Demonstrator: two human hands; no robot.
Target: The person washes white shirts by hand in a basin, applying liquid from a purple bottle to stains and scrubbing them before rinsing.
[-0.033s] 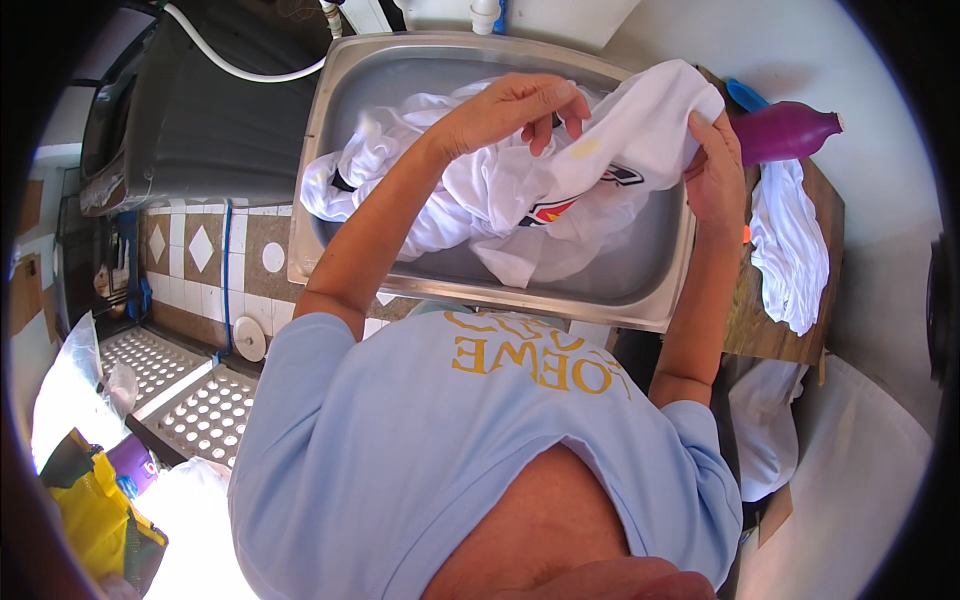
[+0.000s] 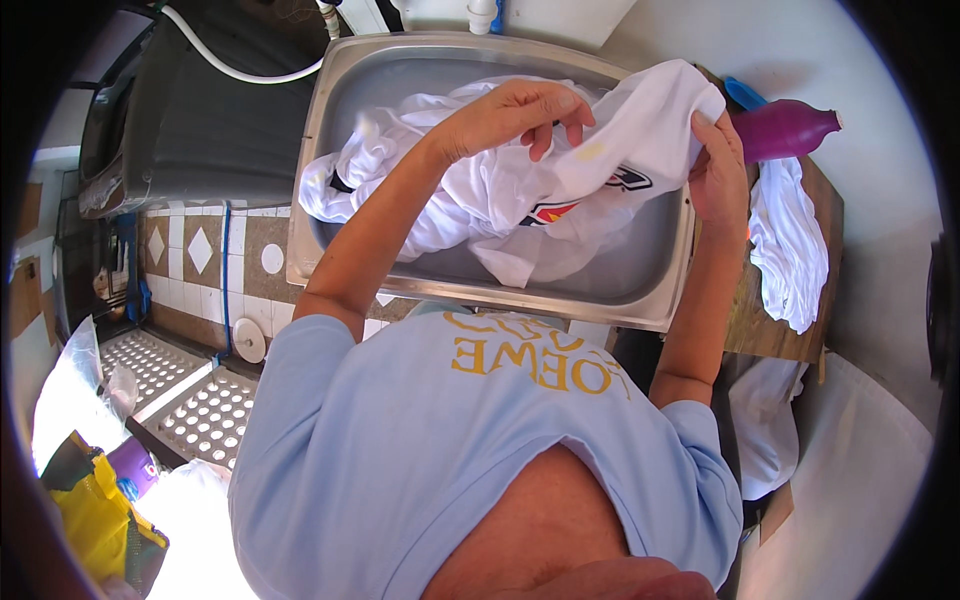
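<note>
White cotton, wet-looking and limp: the white garment [image 2: 600, 170] lies bunched over the steel sink [image 2: 400, 70], its right part lifted clear of the basin. My left hand [image 2: 515, 115] rests on top of the raised cloth, fingers curled and pinching a fold near a small yellowish stain [image 2: 592, 151]. My right hand [image 2: 715, 175] grips the far right edge of the same cloth, fingers closed round the hem, holding it taut toward the left hand. A red and black printed patch [image 2: 590, 195] shows just below the stretched section.

Assessment: the fabric is soft, has no stiffness, and sags wherever unsupported; if soaked, I judge it heavier than it looks and likely to slip through a loose pinch. Best hold is a gathered fold or the hem, not a single layer.

A purple bottle [image 2: 785, 128] lies on the wooden shelf [image 2: 760, 330] to the right, beside another white cloth [image 2: 790, 245] draped over its edge.
</note>
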